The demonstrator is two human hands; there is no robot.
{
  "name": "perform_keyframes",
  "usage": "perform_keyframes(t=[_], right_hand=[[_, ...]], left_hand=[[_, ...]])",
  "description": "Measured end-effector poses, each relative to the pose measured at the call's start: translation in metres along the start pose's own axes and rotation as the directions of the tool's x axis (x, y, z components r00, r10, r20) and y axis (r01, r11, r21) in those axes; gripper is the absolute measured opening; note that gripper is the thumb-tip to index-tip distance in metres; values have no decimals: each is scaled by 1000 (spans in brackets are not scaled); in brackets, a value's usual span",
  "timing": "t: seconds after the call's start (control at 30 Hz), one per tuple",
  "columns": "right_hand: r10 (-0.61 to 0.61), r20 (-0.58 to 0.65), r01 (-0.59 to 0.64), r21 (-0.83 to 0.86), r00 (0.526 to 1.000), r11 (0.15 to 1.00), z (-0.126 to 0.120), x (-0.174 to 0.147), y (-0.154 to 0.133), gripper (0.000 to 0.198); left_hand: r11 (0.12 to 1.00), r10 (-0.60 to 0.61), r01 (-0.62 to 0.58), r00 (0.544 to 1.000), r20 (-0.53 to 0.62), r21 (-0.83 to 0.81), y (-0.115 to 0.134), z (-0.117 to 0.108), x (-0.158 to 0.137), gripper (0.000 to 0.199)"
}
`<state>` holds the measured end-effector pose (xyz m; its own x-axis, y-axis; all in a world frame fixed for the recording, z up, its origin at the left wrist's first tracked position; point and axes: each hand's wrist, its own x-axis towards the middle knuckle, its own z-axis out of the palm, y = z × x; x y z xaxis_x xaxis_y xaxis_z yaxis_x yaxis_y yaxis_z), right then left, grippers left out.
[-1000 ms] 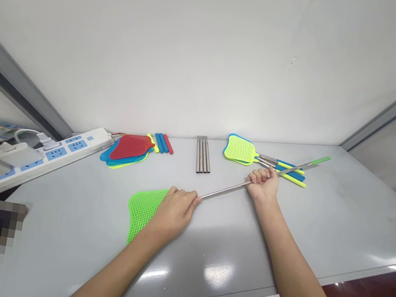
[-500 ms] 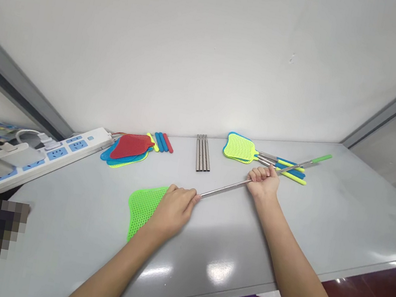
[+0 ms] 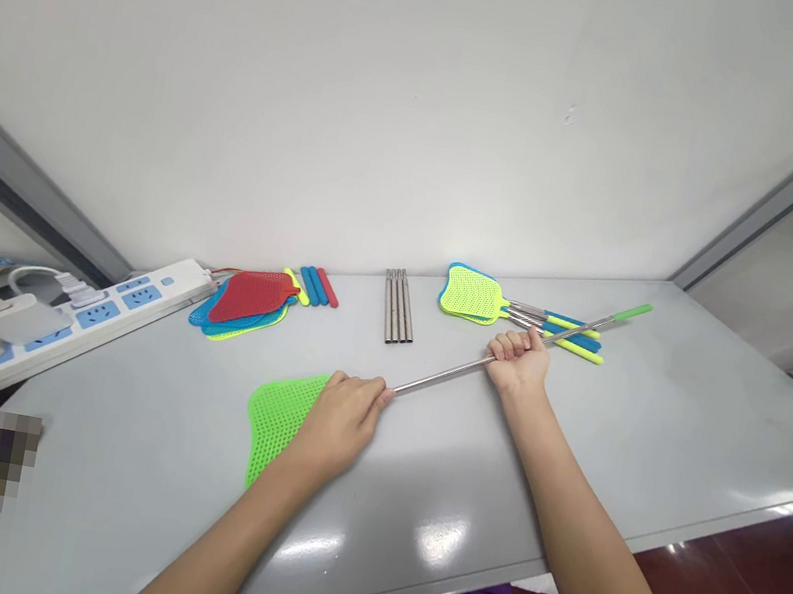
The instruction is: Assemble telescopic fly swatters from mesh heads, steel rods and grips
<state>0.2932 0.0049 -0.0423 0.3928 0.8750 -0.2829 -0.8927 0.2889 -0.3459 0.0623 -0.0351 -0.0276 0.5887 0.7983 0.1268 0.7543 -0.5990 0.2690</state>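
Observation:
A green fly swatter (image 3: pixel 281 420) with an extended metal rod is held across the middle of the table. My left hand (image 3: pixel 343 420) is closed around it where the mesh head meets the rod, hiding that joint. My right hand (image 3: pixel 519 360) wraps the rod farther up, short of the green grip at its far right end. Behind my right hand lie several finished-looking swatters (image 3: pixel 473 295) with yellow and blue heads, metal rods and coloured grips.
Loose red, blue and yellow swatter heads (image 3: pixel 251 298) are piled at the left. Several coloured grips (image 3: pixel 318 286) and metal rods (image 3: pixel 401 308) lie by the wall. A white power strip (image 3: pixel 101 313) with plugged-in chargers runs along the table's (image 3: pixel 689 407) left side.
Both hands keep their hold on the swatter, and its rod looks the same length. The whole scene has shifted slightly leftward in view.

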Motion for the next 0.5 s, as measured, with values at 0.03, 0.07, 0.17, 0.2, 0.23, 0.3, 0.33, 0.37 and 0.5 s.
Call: perform_keyframes(t=[0.03,0.07,0.17,0.2,0.23,0.3,0.33,0.37,0.5], right_hand=[[0,0,0,-4,1000,1000,0,0,0,37],[-1,0,1,-8,1000,1000,0,0,0,37],[-2,0,2,-15,1000,1000,0,0,0,38],[-2,1,2,-16,1000,1000,0,0,0,38],[-1,1,1,-16,1000,1000,0,0,0,38],[-1,0,1,-16,1000,1000,0,0,0,38],[-1,-1,1,-16,1000,1000,0,0,0,37],[-1,-2,1,-15,1000,1000,0,-1,0,37],[-2,-3,2,-16,1000,1000,1,-1,0,37]], left_hand=[[1000,-1,1,1000,-2,1,0,0,0,35],[1000,-2,2,1000,-5,3,0,0,-1,35],[1000,-5,5,1000,-10,5,0,0,-1,35],[1000,-5,5,1000,-7,4,0,0,-1,35],[1000,-6,6,1000,-2,2,1,-1,-1,35],[1000,-4,5,1000,12,-3,1,-2,0,35],[1000,-4,4,1000,18,-5,1,-2,0,35],[1000,-3,3,1000,23,-7,1,-3,0,35],[1000,-10,11,999,32,-7,1,-3,1,35]])
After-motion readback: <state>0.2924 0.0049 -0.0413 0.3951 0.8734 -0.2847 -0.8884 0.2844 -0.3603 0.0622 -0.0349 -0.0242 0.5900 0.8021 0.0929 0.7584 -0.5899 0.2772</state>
